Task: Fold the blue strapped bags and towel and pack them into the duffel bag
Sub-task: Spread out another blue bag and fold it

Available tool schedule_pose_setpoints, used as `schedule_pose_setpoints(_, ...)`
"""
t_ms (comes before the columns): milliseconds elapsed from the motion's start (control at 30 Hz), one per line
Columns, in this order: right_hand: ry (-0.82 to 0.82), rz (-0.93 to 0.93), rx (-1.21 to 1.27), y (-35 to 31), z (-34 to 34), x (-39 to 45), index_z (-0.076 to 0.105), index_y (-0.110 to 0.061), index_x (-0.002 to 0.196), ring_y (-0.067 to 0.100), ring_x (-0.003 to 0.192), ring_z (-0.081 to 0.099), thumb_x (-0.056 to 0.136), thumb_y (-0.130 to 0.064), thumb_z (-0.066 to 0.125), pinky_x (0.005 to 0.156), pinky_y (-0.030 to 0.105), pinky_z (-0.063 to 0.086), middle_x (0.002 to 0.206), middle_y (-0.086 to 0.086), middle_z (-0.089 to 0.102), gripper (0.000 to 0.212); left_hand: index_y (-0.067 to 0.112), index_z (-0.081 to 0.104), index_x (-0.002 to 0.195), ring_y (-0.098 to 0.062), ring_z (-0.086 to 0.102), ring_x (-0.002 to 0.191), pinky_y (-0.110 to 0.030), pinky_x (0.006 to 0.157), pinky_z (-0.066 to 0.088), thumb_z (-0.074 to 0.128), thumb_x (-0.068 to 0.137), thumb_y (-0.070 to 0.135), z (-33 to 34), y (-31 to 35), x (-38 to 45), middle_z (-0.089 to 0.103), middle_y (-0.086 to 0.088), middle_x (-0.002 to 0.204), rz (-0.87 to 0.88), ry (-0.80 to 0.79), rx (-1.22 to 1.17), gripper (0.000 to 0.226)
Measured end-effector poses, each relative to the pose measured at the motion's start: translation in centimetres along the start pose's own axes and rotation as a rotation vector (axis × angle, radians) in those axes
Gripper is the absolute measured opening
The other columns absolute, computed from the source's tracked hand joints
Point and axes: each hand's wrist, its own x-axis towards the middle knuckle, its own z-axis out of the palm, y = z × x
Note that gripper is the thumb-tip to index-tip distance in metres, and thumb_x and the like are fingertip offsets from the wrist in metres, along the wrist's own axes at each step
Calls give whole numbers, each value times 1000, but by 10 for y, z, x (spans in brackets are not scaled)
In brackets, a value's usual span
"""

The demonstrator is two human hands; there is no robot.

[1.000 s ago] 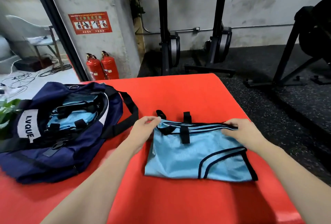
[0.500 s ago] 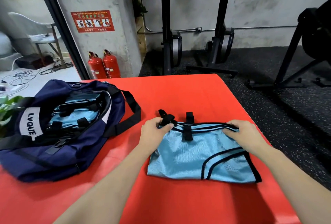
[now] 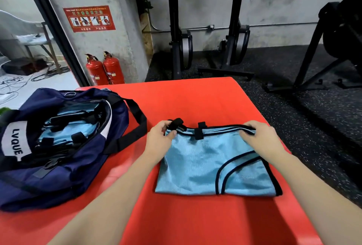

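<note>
While light-blue folded fabric already fills the open navy duffel bag [image 3: 58,146] on the red table [image 3: 195,95], one flat light-blue black-trimmed strapped bag [image 3: 213,164] remains outside; the left hand [image 3: 159,140] pinches its strap, and the right hand's [image 3: 262,139] grip curls over its top edge.

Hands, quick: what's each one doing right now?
Left hand: pinching the black strap of the blue bag.
Right hand: gripping the bag's top edge.
</note>
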Motion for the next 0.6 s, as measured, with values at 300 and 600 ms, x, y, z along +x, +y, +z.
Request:
schedule_pose_setpoints(300,151,-271,-221,-38,31,-14,68,-19,104,27,105,55,91,-25,64,89,44,48,109,-1,66,15,37,65,114,-12,41,115,-37,105,33,63,72,42,1,11,-1,54,17,119,25,-47,376,42)
schedule_pose_setpoints(600,-123,-497,-358,-70,91,-36,50,-27,142,23,146,26,90,-65,39,121,45,21,156,-2,37,65,30,68,69,-7,63,78,-32,74,49,70,76,61,2,22,16,68,14,73,-22,32,167,32)
